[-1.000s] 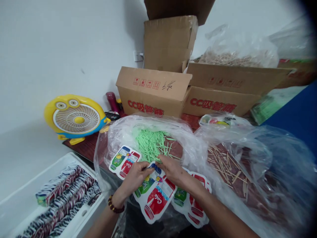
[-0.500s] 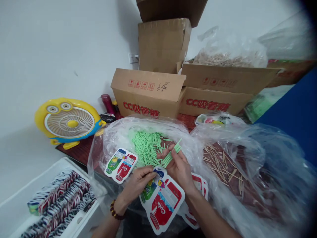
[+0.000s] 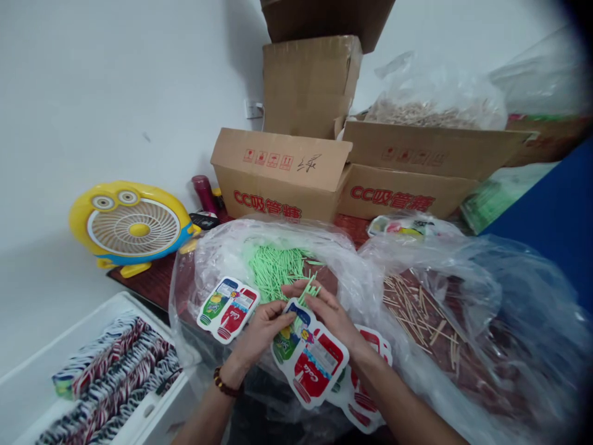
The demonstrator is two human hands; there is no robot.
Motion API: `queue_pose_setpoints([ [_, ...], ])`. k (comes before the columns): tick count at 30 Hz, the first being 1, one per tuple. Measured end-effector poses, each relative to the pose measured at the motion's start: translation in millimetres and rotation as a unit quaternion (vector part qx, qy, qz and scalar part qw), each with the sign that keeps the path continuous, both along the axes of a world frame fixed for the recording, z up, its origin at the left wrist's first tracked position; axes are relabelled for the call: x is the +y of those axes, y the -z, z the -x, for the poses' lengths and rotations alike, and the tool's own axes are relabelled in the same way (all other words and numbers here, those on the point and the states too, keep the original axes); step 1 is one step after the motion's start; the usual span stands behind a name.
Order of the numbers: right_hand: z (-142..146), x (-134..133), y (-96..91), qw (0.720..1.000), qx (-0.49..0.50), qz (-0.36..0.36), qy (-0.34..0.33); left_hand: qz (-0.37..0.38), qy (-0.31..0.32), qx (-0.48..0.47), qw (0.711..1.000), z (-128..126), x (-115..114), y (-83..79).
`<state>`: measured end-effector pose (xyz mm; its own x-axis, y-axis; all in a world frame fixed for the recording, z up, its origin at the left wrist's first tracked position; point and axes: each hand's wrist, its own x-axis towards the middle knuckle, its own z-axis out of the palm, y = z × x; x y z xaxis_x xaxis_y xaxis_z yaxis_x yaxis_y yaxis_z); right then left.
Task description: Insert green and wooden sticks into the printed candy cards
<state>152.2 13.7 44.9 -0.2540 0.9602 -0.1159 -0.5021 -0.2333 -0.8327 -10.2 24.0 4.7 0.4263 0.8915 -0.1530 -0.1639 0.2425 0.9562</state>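
My left hand [image 3: 260, 330] pinches the top left edge of a bottle-shaped printed pouch [image 3: 310, 358] marked with red and green drink bottles. My right hand [image 3: 331, 312] is closed on a small bundle of green sticks [image 3: 311, 289] at the pouch's top opening. Behind both hands lies a heap of green sticks [image 3: 273, 269] inside an open clear plastic bag [image 3: 217, 250]. A second printed pouch [image 3: 228, 308] lies on the bag to the left, and more pouches [image 3: 370, 346] lie under my right wrist.
A clear bag of brown sticks [image 3: 426, 321] lies at the right. Cardboard boxes [image 3: 278, 176] stand along the wall. A yellow fan [image 3: 132, 225] sits at the left, and a white crate of striped packs [image 3: 102, 371] is at the lower left.
My right hand picked a bundle of green sticks out of the heap, raised it, and has now lowered it to the top of the pouch. My left hand kept its hold on the pouch.
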Motion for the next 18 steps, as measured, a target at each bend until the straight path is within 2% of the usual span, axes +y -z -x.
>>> queue_pose_setpoints([
  [4,1,14,-2.9,0.997,-0.050,-0.050,0.042,0.017,-0.021,-0.020,0.999,0,3,3.3],
  [8,2,19,-6.7,0.984,-0.156,-0.084,0.003,0.009,-0.028,-0.035,0.999,2,5,6.5],
  [18,5,30,-9.1,0.972,-0.187,-0.119,0.074,-0.053,-0.064,-0.036,0.996,8,11,6.1],
])
